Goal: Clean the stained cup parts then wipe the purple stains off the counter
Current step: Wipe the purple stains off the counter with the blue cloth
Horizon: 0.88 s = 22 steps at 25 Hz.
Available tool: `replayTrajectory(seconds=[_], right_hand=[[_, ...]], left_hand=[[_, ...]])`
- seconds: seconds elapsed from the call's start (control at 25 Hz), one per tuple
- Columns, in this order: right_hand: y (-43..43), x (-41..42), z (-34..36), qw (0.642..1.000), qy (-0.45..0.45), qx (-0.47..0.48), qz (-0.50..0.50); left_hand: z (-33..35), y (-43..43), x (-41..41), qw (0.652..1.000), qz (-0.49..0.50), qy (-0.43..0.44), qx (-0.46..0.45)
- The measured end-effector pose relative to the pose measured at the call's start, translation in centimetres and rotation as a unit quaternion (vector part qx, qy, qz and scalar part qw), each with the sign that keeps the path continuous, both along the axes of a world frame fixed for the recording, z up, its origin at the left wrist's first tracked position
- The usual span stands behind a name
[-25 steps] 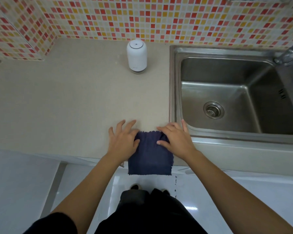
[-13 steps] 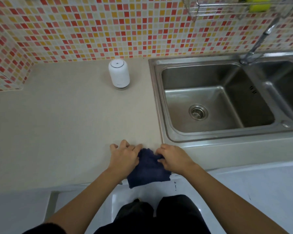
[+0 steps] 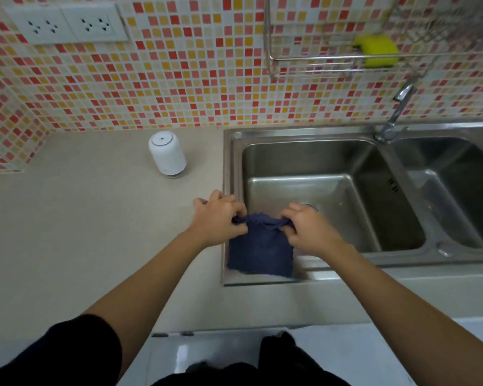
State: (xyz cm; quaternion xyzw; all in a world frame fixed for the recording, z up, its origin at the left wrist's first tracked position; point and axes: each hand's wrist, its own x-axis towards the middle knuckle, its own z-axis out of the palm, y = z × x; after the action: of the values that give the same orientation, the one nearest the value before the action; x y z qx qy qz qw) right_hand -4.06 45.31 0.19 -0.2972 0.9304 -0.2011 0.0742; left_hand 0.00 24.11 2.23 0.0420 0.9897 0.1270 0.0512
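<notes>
A dark blue cloth (image 3: 261, 252) hangs from both my hands over the front left corner of the left sink basin (image 3: 332, 196). My left hand (image 3: 219, 218) pinches its top left corner above the sink's left rim. My right hand (image 3: 308, 228) grips its top right corner over the basin. The cloth's lower part drapes across the sink's front rim. A white cup with a lid (image 3: 167, 154) stands upright on the beige counter (image 3: 81, 232), behind and left of my hands. I see no purple stains on the counter.
A faucet (image 3: 396, 112) rises between the two steel basins, with the right basin (image 3: 452, 185) beyond it. A wire rack (image 3: 332, 59) on the tiled wall holds a yellow sponge (image 3: 377, 50). Wall sockets (image 3: 67, 23) sit at top left.
Both hands lifted the cloth off the counter's front edge and carried it right and away from me, over the left basin. The view tilted up, showing the wall rack and sockets.
</notes>
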Motion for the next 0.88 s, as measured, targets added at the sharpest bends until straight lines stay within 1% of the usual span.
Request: replayTrajectory(seconds=[0.08,0.2,0.32,0.36,0.48,0.64,0.76,0.8,0.88], right_hand=[[1.7,-3.4,2.3,0.998,0.037,-0.04,-0.015],[4.2,-9.2,7.2,0.99,0.1,-0.092,-0.037],[6.1,-14.2,12.7,0.972,0.169,-0.156,-0.04],[6.4,-15.5,14.5,0.968,0.178,-0.175,-0.039],[7.3,-18.7,19.4,0.953,0.172,-0.249,-0.029],[7.1,-22.8,24.3,0.927,0.126,-0.352,-0.03],[6.0,-25.4,26.2,0.917,0.143,-0.373,-0.023],[5.7,-26.2,26.6,0.915,0.139,-0.378,-0.026],[5.4,-27.3,26.5,0.923,0.131,-0.36,-0.028]], left_hand=[[2.1,1.5,-3.2,1.0,-0.006,0.02,0.013],[6.3,4.0,-8.3,0.996,0.005,0.079,0.046],[12.3,6.4,-12.4,0.982,0.006,0.131,0.139],[14.2,7.0,-13.4,0.976,0.008,0.147,0.16],[19.5,8.0,-15.9,0.962,0.016,0.211,0.175],[25.2,8.2,-19.3,0.937,0.031,0.288,0.194],[27.3,7.9,-21.8,0.92,0.055,0.323,0.215],[27.5,7.7,-22.8,0.917,0.066,0.324,0.225],[27.0,7.2,-23.9,0.921,0.077,0.306,0.229]])
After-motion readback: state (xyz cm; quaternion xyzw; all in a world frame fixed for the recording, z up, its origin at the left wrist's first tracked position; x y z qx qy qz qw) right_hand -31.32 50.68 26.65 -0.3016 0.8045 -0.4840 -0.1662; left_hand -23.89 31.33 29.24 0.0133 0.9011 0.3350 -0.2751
